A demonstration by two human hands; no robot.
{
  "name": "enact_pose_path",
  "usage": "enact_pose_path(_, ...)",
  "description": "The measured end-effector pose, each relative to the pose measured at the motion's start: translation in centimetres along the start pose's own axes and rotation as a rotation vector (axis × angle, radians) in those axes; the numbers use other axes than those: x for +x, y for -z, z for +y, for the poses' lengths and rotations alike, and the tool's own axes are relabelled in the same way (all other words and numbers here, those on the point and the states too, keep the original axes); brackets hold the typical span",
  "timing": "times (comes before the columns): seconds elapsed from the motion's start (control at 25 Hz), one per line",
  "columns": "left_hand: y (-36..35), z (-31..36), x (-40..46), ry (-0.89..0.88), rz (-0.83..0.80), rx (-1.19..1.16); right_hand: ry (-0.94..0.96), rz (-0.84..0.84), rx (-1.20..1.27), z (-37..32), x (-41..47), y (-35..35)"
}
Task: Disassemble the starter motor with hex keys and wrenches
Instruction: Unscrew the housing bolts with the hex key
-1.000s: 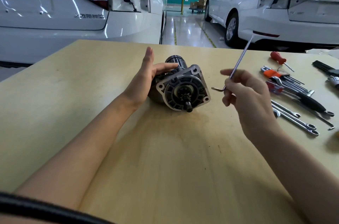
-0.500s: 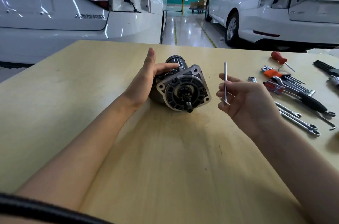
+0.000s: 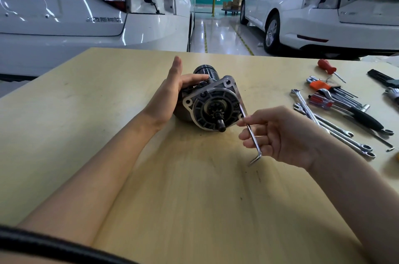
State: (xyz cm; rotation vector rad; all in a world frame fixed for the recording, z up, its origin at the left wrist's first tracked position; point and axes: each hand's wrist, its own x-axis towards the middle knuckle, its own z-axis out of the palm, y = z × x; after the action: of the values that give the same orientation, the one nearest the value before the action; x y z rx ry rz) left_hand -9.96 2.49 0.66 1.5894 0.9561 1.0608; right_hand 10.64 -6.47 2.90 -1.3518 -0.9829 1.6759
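— How is the starter motor point(image 3: 212, 104) placed, and why?

— It is laid on its side on the table point(image 3: 90, 125), pinion face turned toward the person — presumably so that the flange fasteners can be reached from the front. Everything else can be placed from the motor.

— What is done to steady it?

— The left hand point(image 3: 170, 93) is set against the motor's left flank: the thumb is laid over the top of the housing while the fingers are kept straight and pointed away. It reads as a brace against rolling, not a full clasp.

— And on the motor's right?

— The spare wrenches point(image 3: 332, 127) are left well to the right of the motor, within reach. Nearer, the right hand point(image 3: 285, 136) is curled round a hex key point(image 3: 251, 134), pinched by thumb and fingers. Its long end is brought up to the flange's lower-right corner; whether it is seated in a fastener cannot be told. The short bend hangs nearest the person, likely to be used as the turning lever.
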Motion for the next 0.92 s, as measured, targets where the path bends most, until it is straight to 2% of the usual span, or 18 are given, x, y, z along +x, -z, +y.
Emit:
enact_pose_path(0.56, -0.11, -0.05, 0.04, -0.012, 0.009, 0.027, -0.021, -0.025, 0.013, 0.34, 0.66, 0.06)
enact_pose_path(0.92, -0.12, -0.13, -0.1, -0.038, 0.01, 0.029, -0.025, -0.064, 0.122, 0.34, 0.77, 0.43)
